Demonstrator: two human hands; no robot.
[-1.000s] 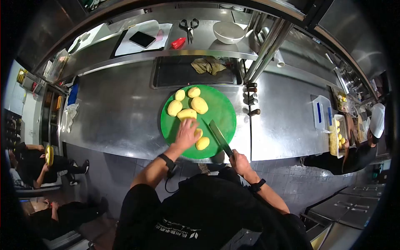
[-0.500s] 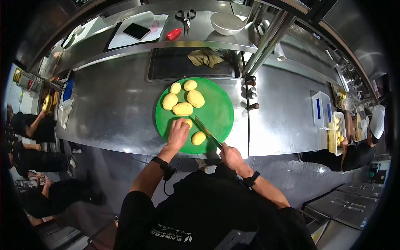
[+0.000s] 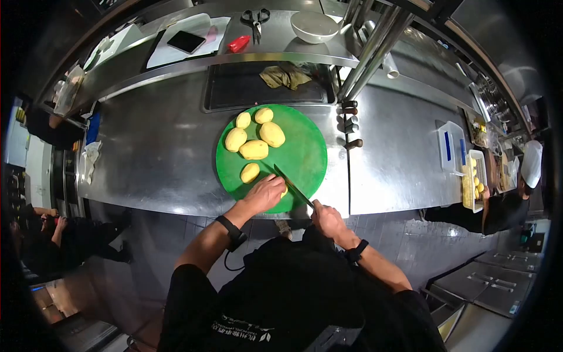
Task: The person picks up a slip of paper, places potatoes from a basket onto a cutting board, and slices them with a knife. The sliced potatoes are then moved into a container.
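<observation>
On the round green cutting board point(image 3: 308, 146) lie several peeled potatoes, with a large one point(image 3: 272, 134) near the top and a small one point(image 3: 250, 173) at the left. My left hand point(image 3: 266, 193) is closed over another potato point(image 3: 285, 191) low on the board, mostly hidden by the fingers. In my right hand point(image 3: 329, 219) is the handle of a knife point(image 3: 293, 186). Its blade points up and left across the board, just right of my left hand.
Behind the board is a dark tray point(image 3: 231, 88) with a cloth point(image 3: 284, 76). Knife handles point(image 3: 354, 144) stand at the right. A shelf holds scissors point(image 3: 255, 26), a bowl point(image 3: 314, 28) and a phone point(image 3: 186, 41). A co-worker point(image 3: 504, 208) stands far right by a basket point(image 3: 468, 185).
My left hand has let go of the small potato, which now lies at the left, and has moved right onto the lower potato. The knife has hardly moved.
</observation>
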